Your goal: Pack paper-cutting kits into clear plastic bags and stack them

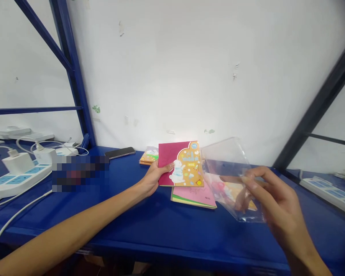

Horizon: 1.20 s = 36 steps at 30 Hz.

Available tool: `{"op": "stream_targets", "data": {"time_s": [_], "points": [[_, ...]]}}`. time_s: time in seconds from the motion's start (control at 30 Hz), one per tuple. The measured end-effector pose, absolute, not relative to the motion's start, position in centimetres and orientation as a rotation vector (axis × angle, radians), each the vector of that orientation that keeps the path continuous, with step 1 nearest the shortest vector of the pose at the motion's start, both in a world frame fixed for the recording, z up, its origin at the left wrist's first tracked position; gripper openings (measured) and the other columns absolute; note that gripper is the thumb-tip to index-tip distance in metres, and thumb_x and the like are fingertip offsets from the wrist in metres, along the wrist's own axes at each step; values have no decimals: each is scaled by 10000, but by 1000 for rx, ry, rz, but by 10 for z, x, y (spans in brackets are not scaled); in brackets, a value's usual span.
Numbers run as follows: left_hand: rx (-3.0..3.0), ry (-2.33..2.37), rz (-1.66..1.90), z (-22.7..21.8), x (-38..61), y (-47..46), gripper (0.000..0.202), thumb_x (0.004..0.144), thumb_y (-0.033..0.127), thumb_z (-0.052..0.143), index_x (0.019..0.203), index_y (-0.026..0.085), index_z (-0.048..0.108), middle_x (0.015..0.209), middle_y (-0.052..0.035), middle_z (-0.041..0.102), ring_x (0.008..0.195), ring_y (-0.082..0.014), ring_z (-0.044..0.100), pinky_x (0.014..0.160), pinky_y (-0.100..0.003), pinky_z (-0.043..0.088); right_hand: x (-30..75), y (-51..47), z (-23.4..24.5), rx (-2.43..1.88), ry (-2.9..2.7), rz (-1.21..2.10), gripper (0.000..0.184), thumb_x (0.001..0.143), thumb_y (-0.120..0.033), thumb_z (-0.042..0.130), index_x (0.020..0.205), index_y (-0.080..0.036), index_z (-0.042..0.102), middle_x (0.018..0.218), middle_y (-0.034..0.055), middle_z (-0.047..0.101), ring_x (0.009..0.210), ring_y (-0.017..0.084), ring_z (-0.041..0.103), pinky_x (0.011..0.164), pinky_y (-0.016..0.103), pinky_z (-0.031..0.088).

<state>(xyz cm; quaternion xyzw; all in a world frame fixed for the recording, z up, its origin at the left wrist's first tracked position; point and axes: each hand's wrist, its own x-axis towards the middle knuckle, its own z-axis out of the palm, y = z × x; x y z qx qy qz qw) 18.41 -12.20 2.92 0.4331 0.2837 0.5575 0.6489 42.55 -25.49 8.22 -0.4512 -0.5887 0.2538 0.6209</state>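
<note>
My left hand [155, 177] grips the left edge of a small booklet [180, 164] with a magenta and orange cover showing a white cartoon animal, lifted and tilted above the blue shelf [149, 226]. My right hand [271, 201] pinches a clear plastic sleeve [228, 168], held open in the air just right of the booklet. Under both lies a short stack of booklets [194, 196], the top one pink.
A black phone [120, 153] lies near the wall, with another small orange booklet [148, 156] beside it. White power strips with plugged chargers and cables [20, 170] fill the left of the shelf. A second power strip [329, 191] sits at the right. Blue frame posts [74, 76] stand behind.
</note>
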Motion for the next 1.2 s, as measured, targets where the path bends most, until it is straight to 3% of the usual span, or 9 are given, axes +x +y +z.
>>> {"op": "stream_targets", "data": {"time_s": [0.1, 0.2, 0.5, 0.6, 0.8, 0.97, 1.13, 1.2], "points": [[924, 666, 1281, 29, 184, -122, 494, 690, 214, 919, 1139, 153, 722, 1124, -116, 786, 930, -230, 759, 857, -333, 629, 431, -251, 82, -1043, -1339, 650, 243, 944, -494, 656, 873, -277, 571, 473, -30, 575, 704, 259, 747, 548, 256, 475], [859, 669, 1302, 30, 185, -122, 453, 688, 187, 912, 1103, 163, 732, 1106, -97, 791, 903, -219, 760, 839, -329, 639, 436, -249, 82, -1062, -1326, 683, 240, 939, -496, 660, 865, -285, 576, 496, -39, 598, 507, 199, 638, 524, 271, 458], [808, 678, 1351, 31, 183, -117, 405, 729, 159, 873, 1104, 172, 722, 1101, -95, 793, 885, -226, 764, 797, -347, 655, 445, -244, 81, -1121, -1399, 657, 278, 955, -497, 636, 814, -261, 593, 549, -18, 581, 547, 188, 597, 545, 285, 461], [847, 681, 1351, 29, 183, -117, 420, 720, 173, 887, 1107, 169, 723, 1109, -99, 792, 895, -226, 766, 842, -348, 647, 443, -244, 81, -1099, -1359, 710, 275, 940, -503, 644, 818, -269, 568, 546, -11, 564, 616, 228, 656, 544, 296, 493], [913, 692, 1302, 26, 184, -120, 463, 697, 218, 914, 1115, 167, 724, 1101, -100, 794, 910, -233, 767, 843, -335, 643, 438, -244, 83, -1056, -1287, 786, 291, 915, -532, 654, 833, -277, 541, 821, 58, 741, 598, 232, 659, 522, 336, 529], [877, 660, 1249, 31, 185, -124, 451, 683, 210, 916, 1091, 159, 730, 1064, -103, 795, 893, -240, 768, 828, -344, 641, 439, -240, 84, -1162, -1320, 648, 306, 924, -537, 648, 821, -256, 584, 638, -18, 619, 522, 159, 594, 508, 257, 499], [900, 650, 1218, 32, 184, -125, 455, 685, 221, 923, 1095, 159, 733, 1100, -113, 788, 914, -240, 764, 843, -343, 633, 445, -232, 80, -1240, -1267, 531, 369, 890, -600, 666, 883, -238, 599, 911, 51, 767, 514, 140, 605, 483, 261, 519], [926, 654, 1204, 31, 184, -125, 471, 699, 233, 920, 1123, 163, 727, 1136, -115, 780, 936, -235, 761, 862, -343, 628, 447, -228, 77, -1239, -1238, 531, 395, 887, -630, 658, 925, -243, 591, 913, 60, 777, 523, 157, 642, 466, 264, 524]]}}
